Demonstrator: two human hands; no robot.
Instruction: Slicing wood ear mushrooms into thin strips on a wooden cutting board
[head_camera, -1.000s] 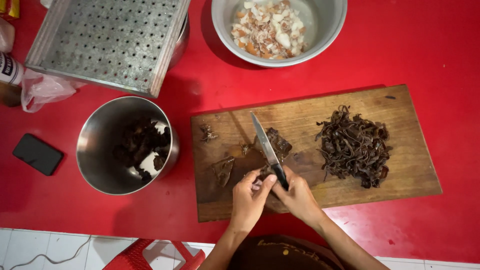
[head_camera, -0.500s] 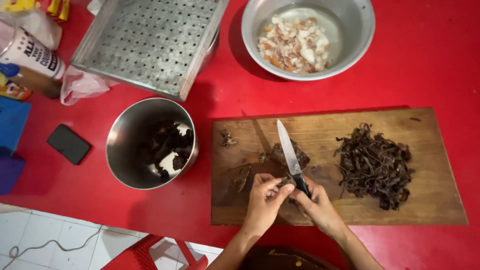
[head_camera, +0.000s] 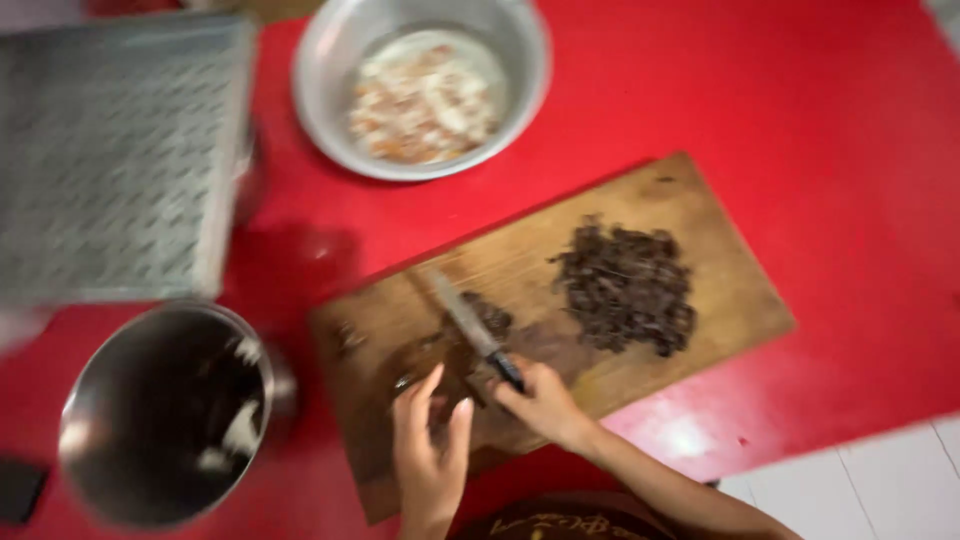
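Gripping the knife (head_camera: 470, 325) by its dark handle, my right hand (head_camera: 545, 405) is clenched around it, with the blade slanting up and to the left over the board (head_camera: 700, 200). Under the blade lies a small dark clump of mushroom (head_camera: 492, 318), on the middle of the board. My left hand (head_camera: 428, 440) sits just beside the right one, at the near edge of the board, fingers (head_camera: 412, 400) spread and loose, tips touching the wood near some dark scraps; it grasps nothing that I can see.

To the right on the board is a larger pile (head_camera: 628, 288) of chopped dark strips, apart from the blade. I see the board lying tilted on the red table (head_camera: 830, 120), its right end further from me.

Left of the board stands a deep steel pot (head_camera: 160, 415) with dark and pale bits inside; the blur hides what they are. Beyond the board sits a wide metal bowl (head_camera: 315, 60) holding pale and orange pieces. At the far left is a perforated metal tray (head_camera: 110, 160), raised above the table. A dark flat object (head_camera: 18, 490) shows at the lower left corner.
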